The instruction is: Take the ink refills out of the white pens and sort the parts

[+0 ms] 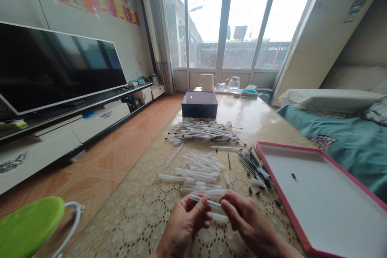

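Note:
Near the front of the table, a slim white pen barrel point(214, 203) lies level between my two hands. My left hand point(188, 221) pinches its left part between thumb and fingers, and my right hand point(246, 214) grips its right end. Just beyond my fingers is a pile of translucent white pen barrels point(201, 165). Farther back, a larger heap of white pens point(202, 132) shows dark tips. To the right lie dark pen refills point(252, 163) in a loose bunch, with small black caps point(250, 190) scattered nearby.
A pink-rimmed white box lid point(326, 193) lies at the right with a small black piece point(294, 176) in it. A dark open box point(199, 109) stands behind the pens. Farther back are a beige jug point(207, 82) and a glass pot point(234, 84). A green stool point(33, 225) is at lower left.

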Demonstrator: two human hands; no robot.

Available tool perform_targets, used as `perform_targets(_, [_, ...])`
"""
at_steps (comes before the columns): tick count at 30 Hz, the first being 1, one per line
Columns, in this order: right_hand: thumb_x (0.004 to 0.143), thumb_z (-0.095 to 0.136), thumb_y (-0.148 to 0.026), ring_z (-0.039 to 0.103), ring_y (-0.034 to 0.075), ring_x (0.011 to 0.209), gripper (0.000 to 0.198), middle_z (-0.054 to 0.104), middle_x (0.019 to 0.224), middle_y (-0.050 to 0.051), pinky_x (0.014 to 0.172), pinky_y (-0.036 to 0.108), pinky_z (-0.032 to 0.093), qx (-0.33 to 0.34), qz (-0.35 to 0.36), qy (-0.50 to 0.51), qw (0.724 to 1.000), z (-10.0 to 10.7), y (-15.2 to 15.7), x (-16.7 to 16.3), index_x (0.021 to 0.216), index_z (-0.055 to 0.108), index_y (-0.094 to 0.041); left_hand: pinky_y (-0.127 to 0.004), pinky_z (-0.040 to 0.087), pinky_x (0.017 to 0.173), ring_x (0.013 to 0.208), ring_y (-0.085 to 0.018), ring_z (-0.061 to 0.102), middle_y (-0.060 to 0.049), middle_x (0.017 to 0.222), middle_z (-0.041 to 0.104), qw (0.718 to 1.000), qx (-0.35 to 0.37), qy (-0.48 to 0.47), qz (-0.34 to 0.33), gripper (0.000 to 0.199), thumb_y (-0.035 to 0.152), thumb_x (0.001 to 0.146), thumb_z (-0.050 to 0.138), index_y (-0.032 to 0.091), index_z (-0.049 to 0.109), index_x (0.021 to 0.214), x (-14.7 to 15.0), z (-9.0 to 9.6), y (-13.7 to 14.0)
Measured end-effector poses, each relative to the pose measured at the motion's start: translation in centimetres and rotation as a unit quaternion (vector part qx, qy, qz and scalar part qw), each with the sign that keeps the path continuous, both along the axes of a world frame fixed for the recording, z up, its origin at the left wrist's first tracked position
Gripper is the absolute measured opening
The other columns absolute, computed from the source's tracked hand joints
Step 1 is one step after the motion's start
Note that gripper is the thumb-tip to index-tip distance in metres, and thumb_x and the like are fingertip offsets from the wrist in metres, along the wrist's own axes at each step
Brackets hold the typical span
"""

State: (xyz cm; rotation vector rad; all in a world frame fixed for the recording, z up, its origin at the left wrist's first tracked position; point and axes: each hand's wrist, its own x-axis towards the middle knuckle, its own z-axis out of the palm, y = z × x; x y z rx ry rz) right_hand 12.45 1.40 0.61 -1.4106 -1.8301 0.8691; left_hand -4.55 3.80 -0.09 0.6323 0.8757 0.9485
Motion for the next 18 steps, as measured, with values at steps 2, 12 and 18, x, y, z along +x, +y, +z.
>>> perform_targets(2, [0.093,0.028,-0.047,0.042,0.009,0.044,0.045,0.046,0.051,-0.004,0.044,0.019,0.032,-0.049,-0.036,0.07,0.996,-0.4,-0.1,0.6,0.064,0.047,-0.018,-0.018,0.045,0.049,0.051,-0.008,0.057,0.0,0.061,0.064,0.999,0.002,-0.003,0.044,0.026,0.03,0.059,0.08,0.012,0.067,0.074,-0.1,-0.1,0.1])
perform_targets(12, [0.091,0.033,-0.05,0.039,0.009,0.047,0.044,0.042,0.053,-0.004,0.045,0.02,0.029,-0.062,-0.022,0.098,0.993,-1.9,-0.3,1.7,0.066,0.049,-0.017,-0.021,0.052,0.052,0.054,-0.012,0.062,-0.002,0.061,0.067,0.995,0.003,0.018,0.095,0.028,0.03,0.055,0.081,0.013,0.068,0.072,-0.2,-0.2,0.3])
perform_targets(18, [0.089,0.041,-0.045,0.043,0.01,0.05,0.039,0.049,0.055,-0.002,0.049,0.02,0.034,-0.041,-0.048,0.094,0.994,-1.4,-0.4,1.7,0.062,0.048,-0.017,-0.02,0.052,0.05,0.051,-0.011,0.063,-0.002,0.059,0.067,0.995,-0.006,0.023,0.097,0.029,0.031,0.053,0.082,0.012,0.067,0.069,-0.1,-0.2,0.6])
